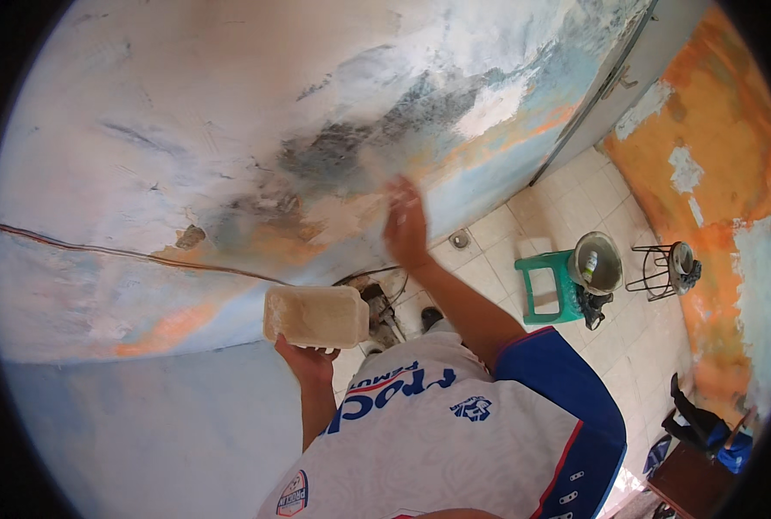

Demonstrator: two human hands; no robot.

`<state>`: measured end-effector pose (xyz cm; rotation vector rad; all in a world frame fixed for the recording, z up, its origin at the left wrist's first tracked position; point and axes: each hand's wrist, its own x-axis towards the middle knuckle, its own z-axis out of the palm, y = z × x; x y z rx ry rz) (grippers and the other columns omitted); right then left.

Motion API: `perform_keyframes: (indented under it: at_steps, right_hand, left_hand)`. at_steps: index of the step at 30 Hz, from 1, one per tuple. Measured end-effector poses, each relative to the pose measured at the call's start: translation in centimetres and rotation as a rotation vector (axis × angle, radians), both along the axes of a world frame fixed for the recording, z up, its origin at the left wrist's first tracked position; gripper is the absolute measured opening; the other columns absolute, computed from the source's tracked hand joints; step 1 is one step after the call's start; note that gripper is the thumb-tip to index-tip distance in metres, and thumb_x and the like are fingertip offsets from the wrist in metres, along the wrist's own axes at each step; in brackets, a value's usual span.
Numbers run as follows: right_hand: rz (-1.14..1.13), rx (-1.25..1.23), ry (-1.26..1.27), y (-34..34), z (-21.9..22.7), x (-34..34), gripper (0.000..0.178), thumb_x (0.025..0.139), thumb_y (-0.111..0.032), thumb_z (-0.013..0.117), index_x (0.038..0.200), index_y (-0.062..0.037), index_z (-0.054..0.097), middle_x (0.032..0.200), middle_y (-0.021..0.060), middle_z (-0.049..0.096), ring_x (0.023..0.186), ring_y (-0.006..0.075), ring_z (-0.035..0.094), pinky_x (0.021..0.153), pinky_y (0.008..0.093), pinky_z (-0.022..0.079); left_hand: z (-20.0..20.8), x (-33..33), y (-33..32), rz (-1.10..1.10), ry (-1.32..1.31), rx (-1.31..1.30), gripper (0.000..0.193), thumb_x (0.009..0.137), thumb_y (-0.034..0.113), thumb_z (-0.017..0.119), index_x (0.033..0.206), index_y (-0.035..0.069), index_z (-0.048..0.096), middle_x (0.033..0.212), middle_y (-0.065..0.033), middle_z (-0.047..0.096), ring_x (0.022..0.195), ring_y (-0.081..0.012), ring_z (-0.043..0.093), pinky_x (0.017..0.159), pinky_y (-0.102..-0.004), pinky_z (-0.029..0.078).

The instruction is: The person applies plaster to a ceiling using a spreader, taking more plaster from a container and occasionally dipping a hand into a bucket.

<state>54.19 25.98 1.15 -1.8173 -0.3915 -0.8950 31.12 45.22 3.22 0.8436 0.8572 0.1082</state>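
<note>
My left hand (308, 362) is closed on the near edge of a cream-coloured rectangular plastic tub (312, 316), its fingers under it and the thumb at its side. What the tub holds is hard to make out. My right hand (405, 221) is raised against the patchy wall (342, 143), close to a dark, worn area. Its fingers look curled, and a pale blur lies just beyond them, too smeared to name. Around that spot the wall shows grey, white, light blue and orange patches.
A cable (134, 253) runs along the wall to the left. On the tiled floor (489, 233) to the right stand a green plastic stool (541, 264) with a grey bucket (600, 262) and a small metal-legged stool (654, 272). An orange wall (706, 216) rises beyond.
</note>
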Motion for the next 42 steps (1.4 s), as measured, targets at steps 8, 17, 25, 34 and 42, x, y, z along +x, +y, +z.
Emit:
perform_keyframes:
  at_steps: [8, 17, 25, 34, 42]
  right_hand:
    - [-0.42, 0.086, -0.209, -5.0, 4.6, 9.8, 0.007, 0.098, -0.001, 0.054, 0.101, 0.0046, 0.055, 0.109, 0.0208, 0.064, 0.105, 0.0334, 0.064, 0.089, 0.037, 0.051]
    - [-0.203, 0.145, -0.125, 10.0, 1.9, -3.9, 0.004, 0.098, 0.0, 0.058, 0.095, -0.0015, 0.055, 0.115, 0.0216, 0.068, 0.122, 0.0362, 0.061, 0.1, 0.0438, 0.05]
    - [-0.509, 0.161, -0.099, 1.4, 7.6, 6.2, 0.019, 0.08, 0.01, 0.054, 0.095, -0.0019, 0.057, 0.097, 0.016, 0.063, 0.095, 0.0369, 0.06, 0.084, 0.0433, 0.047]
    - [-0.185, 0.29, -0.163, 15.6, 3.7, -4.5, 0.003, 0.096, -0.002, 0.056, 0.099, 0.001, 0.057, 0.106, 0.0202, 0.067, 0.101, 0.0312, 0.067, 0.087, 0.0369, 0.053]
    - [-0.49, 0.061, -0.261, 10.8, 8.6, 0.7, 0.007, 0.092, 0.003, 0.054, 0.098, -0.0001, 0.057, 0.093, 0.0171, 0.065, 0.084, 0.0349, 0.063, 0.08, 0.0377, 0.05]
  left_hand:
    - [-0.3, -4.6, 5.5, 0.098, 0.071, 0.019, 0.085, 0.076, 0.075, 0.052, 0.143, 0.022, 0.043, 0.144, -0.0114, 0.038, 0.127, -0.0325, 0.042, 0.095, -0.0566, 0.042]
    - [1.4, -9.2, 12.9, -0.008, -0.052, 0.064, 0.07, 0.084, 0.069, 0.045, 0.133, 0.019, 0.052, 0.113, -0.0049, 0.06, 0.092, -0.0209, 0.062, 0.061, -0.0397, 0.048]
    - [0.6, -14.0, 18.7, 0.029, 0.043, 0.114, 0.068, 0.085, 0.068, 0.043, 0.132, 0.02, 0.052, 0.116, -0.0041, 0.059, 0.095, -0.0208, 0.06, 0.066, -0.0402, 0.048]
    - [-0.7, -17.1, 21.8, 0.081, 0.066, 0.065, 0.081, 0.077, 0.076, 0.051, 0.14, 0.025, 0.046, 0.141, -0.0086, 0.04, 0.128, -0.0294, 0.04, 0.098, -0.0555, 0.034]
    - [-1.3, -17.9, 22.7, 0.078, 0.093, -0.002, 0.081, 0.085, 0.074, 0.043, 0.149, 0.024, 0.039, 0.152, -0.0111, 0.035, 0.138, -0.0325, 0.034, 0.107, -0.0612, 0.03]
